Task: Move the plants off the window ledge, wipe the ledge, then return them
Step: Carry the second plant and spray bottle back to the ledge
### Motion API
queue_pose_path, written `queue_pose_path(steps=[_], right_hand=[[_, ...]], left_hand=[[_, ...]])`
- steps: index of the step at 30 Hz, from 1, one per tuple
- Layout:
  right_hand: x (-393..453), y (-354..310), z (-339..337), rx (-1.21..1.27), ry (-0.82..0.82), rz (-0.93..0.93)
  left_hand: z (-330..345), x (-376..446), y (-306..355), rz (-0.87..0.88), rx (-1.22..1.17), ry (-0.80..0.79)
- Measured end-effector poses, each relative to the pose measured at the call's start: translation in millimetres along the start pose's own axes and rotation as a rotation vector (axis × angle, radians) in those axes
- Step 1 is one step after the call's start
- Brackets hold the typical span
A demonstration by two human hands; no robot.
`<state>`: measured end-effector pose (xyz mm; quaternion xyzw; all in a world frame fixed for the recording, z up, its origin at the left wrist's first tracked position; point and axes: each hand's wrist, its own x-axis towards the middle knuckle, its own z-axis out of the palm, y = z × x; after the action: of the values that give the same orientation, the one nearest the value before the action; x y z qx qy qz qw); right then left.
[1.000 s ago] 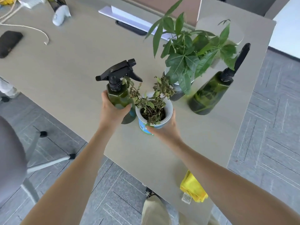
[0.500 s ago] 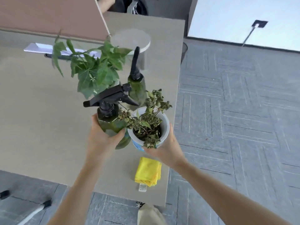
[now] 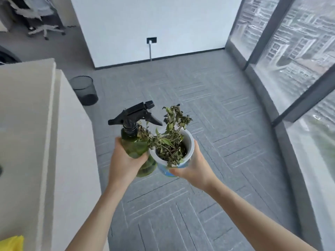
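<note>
Gripping the potted plant (image 3: 172,147), right hand (image 3: 192,169) fingers wrap underneath; left hand (image 3: 125,163) clasps the spray bottle (image 3: 134,142).

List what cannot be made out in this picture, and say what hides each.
- Head view: base of the spray bottle, covered by the left hand.
- Underside of the plant pot, behind the right hand.
- Yellow cloth, cut off by the bottom edge.
- Contents of the waste bin, too dark.

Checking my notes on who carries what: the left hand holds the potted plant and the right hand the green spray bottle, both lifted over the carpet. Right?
Swapped. The head view shows the left hand holding the green spray bottle and the right hand holding the potted plant, both over the carpet.
</note>
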<state>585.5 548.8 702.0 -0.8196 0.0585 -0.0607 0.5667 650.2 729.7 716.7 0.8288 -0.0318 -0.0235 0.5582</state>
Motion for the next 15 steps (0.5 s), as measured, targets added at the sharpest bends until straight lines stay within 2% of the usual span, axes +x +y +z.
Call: queue_pose_path(steps=[8, 15], right_hand=[[6, 82, -194, 0.073, 0.439, 0.134], [51, 162, -339, 0.103, 0.879, 0.246]], left_hand=[[239, 57, 75, 0.015, -0.026, -0.350], [445, 143, 147, 0.159, 0.074, -0.645]])
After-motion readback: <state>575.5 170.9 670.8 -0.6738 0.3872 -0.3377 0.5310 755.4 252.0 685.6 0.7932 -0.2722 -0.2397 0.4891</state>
